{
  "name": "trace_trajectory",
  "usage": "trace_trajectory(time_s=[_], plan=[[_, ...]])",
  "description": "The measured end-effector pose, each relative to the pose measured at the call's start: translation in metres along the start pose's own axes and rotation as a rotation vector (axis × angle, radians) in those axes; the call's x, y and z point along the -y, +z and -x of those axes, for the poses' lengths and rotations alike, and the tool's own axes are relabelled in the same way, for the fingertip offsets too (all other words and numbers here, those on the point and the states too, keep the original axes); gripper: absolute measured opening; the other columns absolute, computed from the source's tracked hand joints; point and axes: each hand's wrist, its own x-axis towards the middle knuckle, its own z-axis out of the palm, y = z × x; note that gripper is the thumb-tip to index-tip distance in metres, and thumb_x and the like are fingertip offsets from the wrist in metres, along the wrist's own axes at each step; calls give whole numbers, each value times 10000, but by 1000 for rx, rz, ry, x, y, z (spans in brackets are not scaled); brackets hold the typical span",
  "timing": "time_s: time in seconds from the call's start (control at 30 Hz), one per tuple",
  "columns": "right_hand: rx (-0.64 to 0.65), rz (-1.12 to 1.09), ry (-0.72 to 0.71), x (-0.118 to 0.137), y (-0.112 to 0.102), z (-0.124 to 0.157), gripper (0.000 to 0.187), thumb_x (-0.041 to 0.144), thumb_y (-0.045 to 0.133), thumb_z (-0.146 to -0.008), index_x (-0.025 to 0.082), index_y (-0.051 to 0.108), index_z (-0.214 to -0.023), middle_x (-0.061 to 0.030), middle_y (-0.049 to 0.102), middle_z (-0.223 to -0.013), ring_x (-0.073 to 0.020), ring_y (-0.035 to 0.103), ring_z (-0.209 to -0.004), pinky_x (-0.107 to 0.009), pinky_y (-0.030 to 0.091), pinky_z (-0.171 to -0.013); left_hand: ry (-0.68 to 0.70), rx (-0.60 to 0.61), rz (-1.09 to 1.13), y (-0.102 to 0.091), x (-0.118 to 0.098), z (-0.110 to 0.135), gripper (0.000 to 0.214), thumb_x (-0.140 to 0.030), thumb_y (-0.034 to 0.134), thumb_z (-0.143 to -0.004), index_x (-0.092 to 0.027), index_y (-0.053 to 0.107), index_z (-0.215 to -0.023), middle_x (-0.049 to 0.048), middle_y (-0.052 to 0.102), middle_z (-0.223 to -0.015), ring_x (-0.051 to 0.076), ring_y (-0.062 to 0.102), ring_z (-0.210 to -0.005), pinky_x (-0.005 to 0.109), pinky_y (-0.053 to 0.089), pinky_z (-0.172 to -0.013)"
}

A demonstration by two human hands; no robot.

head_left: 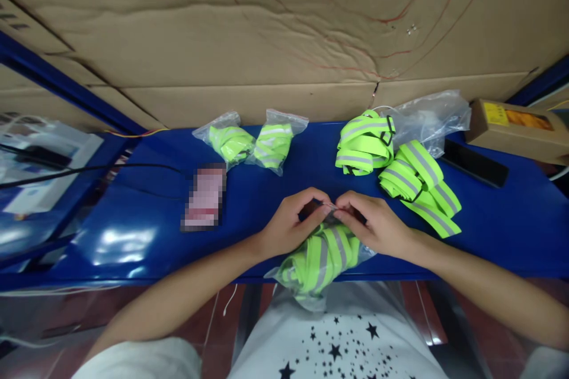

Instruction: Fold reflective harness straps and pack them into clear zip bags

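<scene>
My left hand (296,222) and my right hand (373,222) meet at the top edge of a clear plastic bag (315,299), each pinching it between thumb and fingers. Inside the bag lies a rolled neon-yellow strap with grey reflective stripes (322,257); it rests at the front edge of the blue table (151,207). To the right of my hands are two unbagged reflective straps, one coiled (362,145) and one partly loose (418,183). Two bagged straps (231,142) (273,143) lie at the back, left of centre.
A pixelated pink device (204,198) lies to the left. A crumpled clear plastic bag (429,121), a black phone (475,163) and a cardboard box (511,130) are at the right. Black cables (111,167) cross the left side. A cardboard wall (249,41) rises behind the table.
</scene>
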Motion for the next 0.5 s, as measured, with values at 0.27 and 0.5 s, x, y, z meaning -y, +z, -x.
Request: trace_trajectory(time_s=[0.27, 0.5], plan=[[12, 43, 43, -4, -1, 2, 153, 343, 567, -1043, 198, 602, -1014, 72, 503, -624, -78, 472, -505, -205, 352, -503, 27, -56, 78, -3, 2, -1, 212, -357, 638, -984, -163, 708, -935, 41, 724, -906, 142, 655, -805, 246, 486, -729], [-29, 68, 78, -15, -22, -6, 234, 337, 511, -1064, 198, 683, -1139, 6, 681, -696, -125, 628, -560, -229, 453, -556, -47, -373, 194, -24, 14, -18, 302, -466, 712, -922, -167, 678, -892, 11, 691, -801, 144, 631, -733, 266, 504, -731]])
